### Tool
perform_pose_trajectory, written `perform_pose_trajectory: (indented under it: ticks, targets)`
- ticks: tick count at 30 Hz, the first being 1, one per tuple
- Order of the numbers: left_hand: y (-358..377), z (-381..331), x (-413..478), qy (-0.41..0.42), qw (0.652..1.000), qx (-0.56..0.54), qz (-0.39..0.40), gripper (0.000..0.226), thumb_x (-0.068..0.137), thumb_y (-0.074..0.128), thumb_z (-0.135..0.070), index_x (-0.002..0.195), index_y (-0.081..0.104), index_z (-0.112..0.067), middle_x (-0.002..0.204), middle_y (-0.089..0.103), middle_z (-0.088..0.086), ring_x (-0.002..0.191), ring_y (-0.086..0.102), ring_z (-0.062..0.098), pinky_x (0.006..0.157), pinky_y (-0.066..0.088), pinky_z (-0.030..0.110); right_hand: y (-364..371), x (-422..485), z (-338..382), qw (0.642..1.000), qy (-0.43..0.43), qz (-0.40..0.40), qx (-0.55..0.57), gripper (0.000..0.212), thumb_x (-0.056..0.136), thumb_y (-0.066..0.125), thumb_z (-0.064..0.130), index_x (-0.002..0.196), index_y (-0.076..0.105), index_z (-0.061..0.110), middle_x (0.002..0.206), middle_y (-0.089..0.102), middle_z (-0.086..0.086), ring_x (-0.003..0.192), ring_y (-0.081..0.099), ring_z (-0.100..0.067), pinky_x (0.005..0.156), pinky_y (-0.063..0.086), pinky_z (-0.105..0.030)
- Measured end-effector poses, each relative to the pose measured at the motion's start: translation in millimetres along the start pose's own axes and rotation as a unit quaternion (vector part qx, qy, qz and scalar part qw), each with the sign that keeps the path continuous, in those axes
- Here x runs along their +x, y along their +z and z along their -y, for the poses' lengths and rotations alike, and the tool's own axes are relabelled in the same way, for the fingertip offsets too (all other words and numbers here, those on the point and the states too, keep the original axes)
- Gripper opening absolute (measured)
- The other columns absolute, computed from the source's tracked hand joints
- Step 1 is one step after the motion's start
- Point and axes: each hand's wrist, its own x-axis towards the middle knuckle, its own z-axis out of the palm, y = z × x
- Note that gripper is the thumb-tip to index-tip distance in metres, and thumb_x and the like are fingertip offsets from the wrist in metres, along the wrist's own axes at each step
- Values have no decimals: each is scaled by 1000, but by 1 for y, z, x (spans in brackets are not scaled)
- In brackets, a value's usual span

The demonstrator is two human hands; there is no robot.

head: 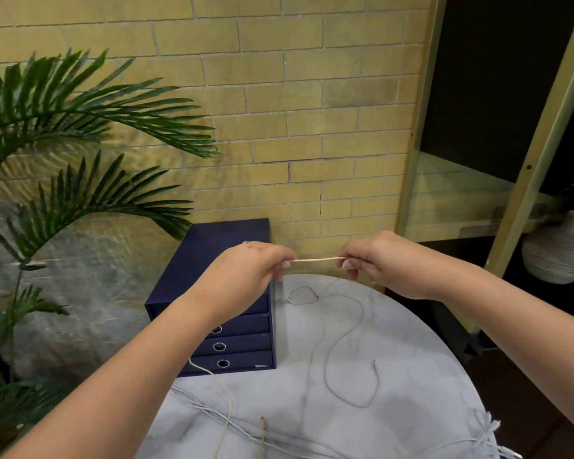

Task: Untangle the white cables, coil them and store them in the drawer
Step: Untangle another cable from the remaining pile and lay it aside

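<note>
1. Left hand (pixel 246 270) and right hand (pixel 385 263) each pinch one white cable (pixel 318 259), taut between them above the table (pixel 411 376) at 12 o'clock.
2. I judge pulling harder could drag the loose cables (pixel 246 432) at 6 o'clock and tighten the knots.
3. The trailing end could snag on the drawer unit (pixel 226 293) at 10 o'clock.

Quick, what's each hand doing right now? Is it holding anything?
Left hand: closed, pinching a short taut stretch of white cable.
Right hand: closed, pinching the other side of that same stretch.

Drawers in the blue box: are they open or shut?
The lower three drawers are shut: their fronts sit level with the box. The left arm hides most of the top one, so cannot tell.
</note>
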Motion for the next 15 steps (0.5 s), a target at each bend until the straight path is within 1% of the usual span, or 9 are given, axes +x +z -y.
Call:
perform_pose_trajectory:
  ticks: [2, 4, 6, 7, 9, 10, 11, 13, 15]
  targets:
    - [4, 4, -3, 17, 1000, 15, -13, 23, 94, 49, -9, 102, 68, -21, 76, 58, -13, 76, 55, 13, 73, 47, 31, 6, -2, -1, 1000, -1, 10, -20, 19, 100, 42, 25, 98, 61, 23, 86, 63, 12, 75, 54, -6, 69, 44, -24]
    - [11, 5, -5, 19, 1000, 24, -3, 22, 94, 51, -11, 103, 67, -24, 76, 52, -18, 75, 50, 9, 73, 44, 28, 12, -5, -2, 999, 2, 23, -35, 21, 100, 41, 24, 101, 62, 24, 87, 63, 12, 72, 52, -2, 65, 41, -19]
    - [20, 4, -9, 16, 999, 27, 5, 22, 99, 44, -23, 106, 65, -25, 77, 45, -21, 76, 48, 7, 74, 43, 27, 19, -9, -5, 999, 6, 25, -38, 22, 100, 40, 22, 102, 62, 22, 86, 63, 11, 72, 52, -3, 66, 42, -19]
    - [24, 6, -13, 16, 999, 32, 9, 27, 100, 39, -28, 107, 65, -25, 77, 44, -20, 76, 52, 10, 73, 46, 29, 21, -12, -10, 999, 11, 28, -37, 22, 100, 40, 22, 102, 62, 21, 86, 62, 10, 73, 54, -5, 68, 44, -22]
    - [39, 12, -25, 1, 999, 40, 35, 26, 101, 40, -26, 111, 63, -27, 80, 50, -18, 83, 59, 16, 69, 51, 34, 33, -29, -22, 998, 36, 43, -28, 22, 100, 40, 21, 106, 61, 20, 86, 62, 8, 75, 54, -7, 65, 42, -20]
    - [48, 15, -34, -11, 998, 38, 46, 25, 100, 44, -20, 113, 64, -28, 84, 57, -15, 86, 61, 18, 68, 51, 35, 41, -40, -29, 997, 52, 52, -17, 20, 100, 39, 22, 108, 58, 20, 86, 62, 8, 72, 53, -6, 61, 38, -16]
    - [57, 18, -43, -18, 998, 32, 50, 27, 98, 47, -16, 113, 64, -29, 89, 64, -13, 88, 62, 19, 68, 52, 34, 49, -50, -34, 996, 70, 60, 8, 17, 101, 39, 22, 108, 54, 21, 85, 62, 8, 68, 51, -6, 58, 36, -16]
    - [80, 14, -56, -19, 998, 10, 63, 27, 96, 50, -13, 111, 66, -28, 95, 70, -11, 90, 64, 21, 69, 49, 31, 67, -70, -43, 988, 102, 74, 87, 8, 101, 38, 19, 101, 46, 20, 83, 62, 2, 62, 46, -8, 57, 37, -19]
    - [101, 6, -63, -40, 996, -15, 80, 26, 96, 51, -13, 112, 66, -27, 101, 70, -11, 95, 63, 22, 71, 44, 29, 83, -85, -57, 980, 123, 80, 133, 10, 100, 37, 14, 94, 44, 18, 83, 63, 1, 64, 46, -11, 62, 40, -26]
